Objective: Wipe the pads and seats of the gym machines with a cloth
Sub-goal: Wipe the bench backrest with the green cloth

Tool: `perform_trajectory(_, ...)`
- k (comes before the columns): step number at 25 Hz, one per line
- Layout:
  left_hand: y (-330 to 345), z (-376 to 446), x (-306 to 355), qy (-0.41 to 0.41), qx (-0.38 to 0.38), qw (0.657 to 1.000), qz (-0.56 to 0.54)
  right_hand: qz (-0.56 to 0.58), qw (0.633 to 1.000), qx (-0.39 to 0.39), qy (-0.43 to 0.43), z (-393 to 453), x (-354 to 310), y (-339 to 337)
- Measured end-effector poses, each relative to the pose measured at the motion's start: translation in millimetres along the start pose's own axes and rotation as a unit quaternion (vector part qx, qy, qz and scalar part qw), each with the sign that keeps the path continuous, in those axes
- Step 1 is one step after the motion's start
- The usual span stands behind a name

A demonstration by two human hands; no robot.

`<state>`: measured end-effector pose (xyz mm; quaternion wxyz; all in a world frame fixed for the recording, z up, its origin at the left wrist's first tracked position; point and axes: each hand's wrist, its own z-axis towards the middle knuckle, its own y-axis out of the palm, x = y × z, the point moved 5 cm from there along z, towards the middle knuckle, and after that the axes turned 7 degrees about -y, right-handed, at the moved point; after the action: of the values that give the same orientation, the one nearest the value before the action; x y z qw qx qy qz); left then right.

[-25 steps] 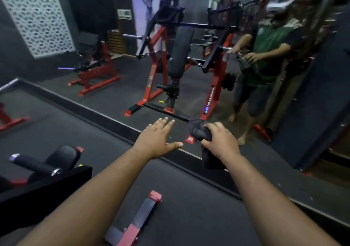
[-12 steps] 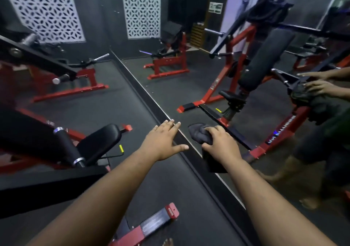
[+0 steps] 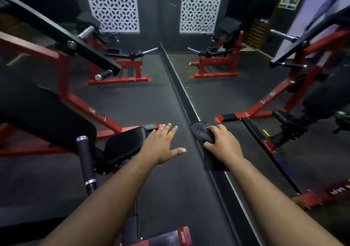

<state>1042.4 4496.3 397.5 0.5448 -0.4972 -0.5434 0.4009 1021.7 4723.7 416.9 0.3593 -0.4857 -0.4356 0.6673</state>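
The room was a dim gym with dark rubber flooring (image 3: 155, 101), perforated white panels on the far wall and a floor-level mirror (image 3: 217, 94) running away from the viewer, so the red-framed machines repeated on the right side.

The right hand (image 3: 223, 144) was clenched around a dark cloth (image 3: 200, 132), which bunched out ahead of the knuckles and hung in a fold beneath the wrist. It was held out in front at about the line where floor met mirror, touching nothing else that could be made out. The left hand (image 3: 162, 143) was released — fingers straight and spread, thumb out, palm down — and held nothing.

Just left of the left hand, its near edge at the fingertips, lay the black seat pad (image 3: 125, 145) of the nearest machine; whether the fingers touched it could not be told. The pad's long axis ran from lower left toward upper right, pointing roughly at the hands. Behind it a larger black back pad (image 3: 47, 116) rose to the left, and a black foam roller (image 3: 86, 162) stood in front on its bar.

So the empty hand was the nearer to the seat, and the cloth lay on its far side. By my judgement the cloth hand would have to cross leftward, past the left hand, to begin wiping — none of the padding looked wiped yet.
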Motion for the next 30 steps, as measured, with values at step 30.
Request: perform_trajectory(30, -28, 248, -207, -0.238, 0.185, 0.908, -0.291, 0.127, 0.788, -0.315, -0.513, 441, -131, 198)
